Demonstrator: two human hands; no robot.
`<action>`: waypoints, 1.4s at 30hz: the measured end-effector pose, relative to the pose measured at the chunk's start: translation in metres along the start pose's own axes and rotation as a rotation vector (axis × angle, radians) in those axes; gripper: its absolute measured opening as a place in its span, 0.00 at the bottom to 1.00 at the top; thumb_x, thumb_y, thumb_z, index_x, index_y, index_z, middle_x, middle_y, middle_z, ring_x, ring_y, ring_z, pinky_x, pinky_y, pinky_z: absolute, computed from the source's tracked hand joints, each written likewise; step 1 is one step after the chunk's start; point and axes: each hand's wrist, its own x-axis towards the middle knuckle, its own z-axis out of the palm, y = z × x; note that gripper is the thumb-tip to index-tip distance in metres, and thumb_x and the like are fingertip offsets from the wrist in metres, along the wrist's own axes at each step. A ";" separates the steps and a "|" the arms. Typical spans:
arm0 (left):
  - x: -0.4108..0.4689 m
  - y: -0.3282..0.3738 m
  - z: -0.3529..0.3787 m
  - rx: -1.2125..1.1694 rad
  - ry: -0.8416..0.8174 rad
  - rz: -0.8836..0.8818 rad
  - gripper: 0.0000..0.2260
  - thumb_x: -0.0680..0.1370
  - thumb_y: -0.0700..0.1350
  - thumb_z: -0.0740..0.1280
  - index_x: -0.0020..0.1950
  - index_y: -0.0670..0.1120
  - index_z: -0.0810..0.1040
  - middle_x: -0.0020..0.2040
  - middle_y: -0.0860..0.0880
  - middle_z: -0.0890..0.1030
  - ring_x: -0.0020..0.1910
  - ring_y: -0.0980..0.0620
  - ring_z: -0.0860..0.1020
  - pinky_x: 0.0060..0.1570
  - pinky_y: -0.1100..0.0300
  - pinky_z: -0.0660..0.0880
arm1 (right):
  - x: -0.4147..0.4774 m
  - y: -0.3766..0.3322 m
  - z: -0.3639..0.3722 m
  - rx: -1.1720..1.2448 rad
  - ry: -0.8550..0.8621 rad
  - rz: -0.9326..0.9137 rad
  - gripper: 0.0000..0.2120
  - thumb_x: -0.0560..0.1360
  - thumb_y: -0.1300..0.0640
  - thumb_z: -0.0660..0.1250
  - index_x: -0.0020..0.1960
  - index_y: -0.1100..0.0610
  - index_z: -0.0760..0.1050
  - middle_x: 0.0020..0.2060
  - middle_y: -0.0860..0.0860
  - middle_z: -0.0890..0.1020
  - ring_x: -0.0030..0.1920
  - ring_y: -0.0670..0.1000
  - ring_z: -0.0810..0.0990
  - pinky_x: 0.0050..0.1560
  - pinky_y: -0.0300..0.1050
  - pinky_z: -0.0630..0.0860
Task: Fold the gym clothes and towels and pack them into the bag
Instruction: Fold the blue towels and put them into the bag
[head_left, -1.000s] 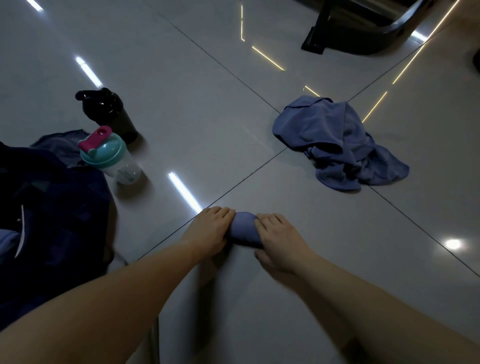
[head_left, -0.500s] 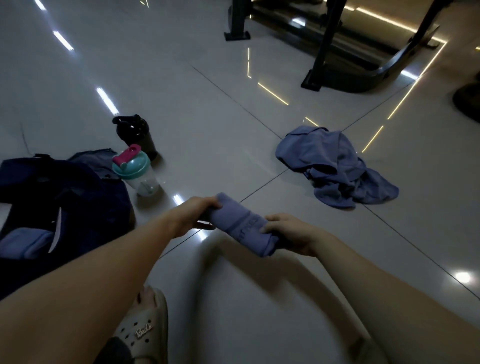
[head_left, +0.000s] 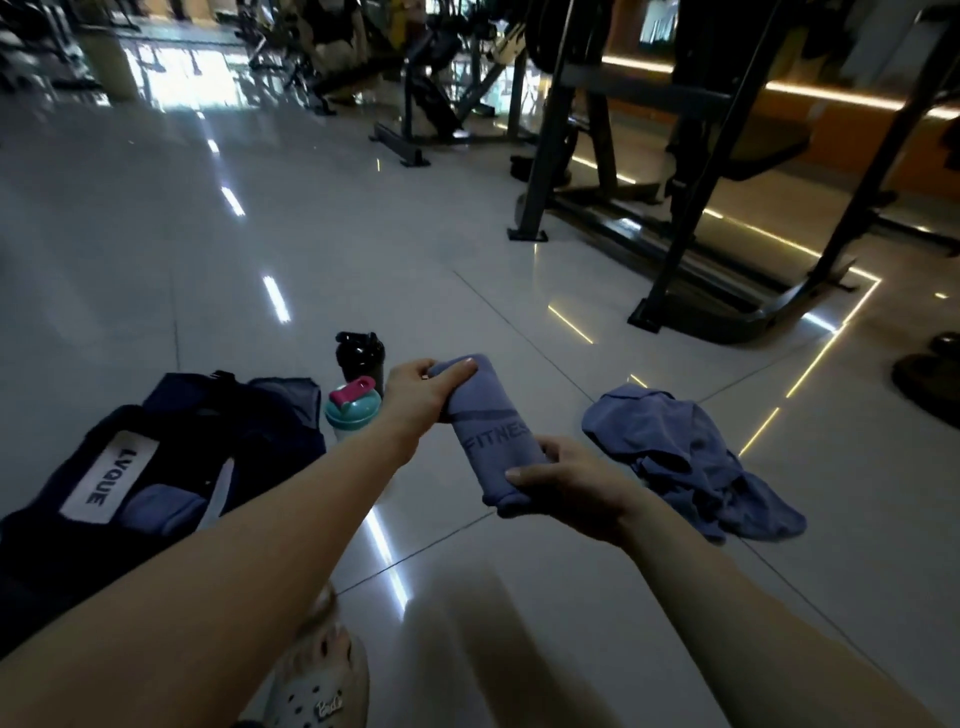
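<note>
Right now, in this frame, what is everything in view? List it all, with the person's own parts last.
rolled towel: one, blue-violet with printed lettering, held above the floor
bag: one, dark navy with a white label, on the floor at left
blue roll: one, inside the bag's opening
shaker bottle: one, teal lid with pink cap, on the floor beside the bag
black bottle: one, just behind the shaker bottle
crumpled garment: one, blue, on the floor at right
gym machines: several, black, at the back
clog: one, pale, bottom centre
left hand: grips the towel's far end
right hand: grips its near end
</note>
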 end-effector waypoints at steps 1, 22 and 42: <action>0.000 0.011 -0.006 0.001 0.023 0.032 0.12 0.75 0.47 0.76 0.41 0.41 0.77 0.35 0.47 0.79 0.36 0.50 0.79 0.31 0.60 0.77 | -0.002 -0.010 0.008 -0.004 -0.009 -0.030 0.15 0.76 0.70 0.68 0.63 0.69 0.74 0.54 0.69 0.81 0.53 0.65 0.82 0.55 0.56 0.82; -0.068 0.149 -0.258 0.559 -0.038 -0.241 0.20 0.73 0.47 0.78 0.63 0.44 0.79 0.56 0.44 0.85 0.55 0.46 0.84 0.58 0.50 0.81 | 0.120 -0.077 0.161 -0.088 -0.397 -0.124 0.24 0.65 0.69 0.71 0.61 0.69 0.74 0.46 0.64 0.82 0.44 0.60 0.84 0.41 0.49 0.81; 0.063 -0.005 -0.420 0.730 0.191 -0.361 0.17 0.73 0.53 0.77 0.41 0.44 0.72 0.37 0.45 0.74 0.36 0.49 0.74 0.35 0.58 0.72 | 0.305 0.036 0.299 -0.682 -0.068 -0.304 0.19 0.70 0.60 0.74 0.56 0.51 0.69 0.46 0.47 0.80 0.46 0.49 0.81 0.47 0.49 0.80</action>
